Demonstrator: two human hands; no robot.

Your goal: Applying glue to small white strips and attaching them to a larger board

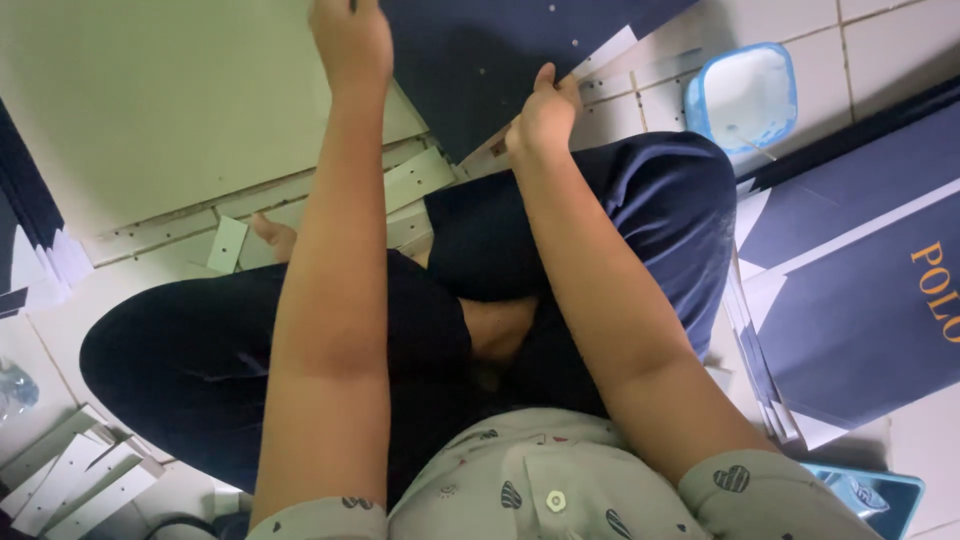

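I sit cross-legged on a tiled floor in dark trousers. My left hand reaches forward to the top edge of the view and rests on a dark navy card sheet where it meets a large pale sheet. My right hand grips the near edge of the same navy sheet, fingers curled over it. The sheet has small punched holes and a white underside showing at its right corner.
White punched card strips lie under the sheets, and more lie at the lower left. A blue-rimmed plastic tub stands at the upper right. A stack of flat navy bags lies to the right.
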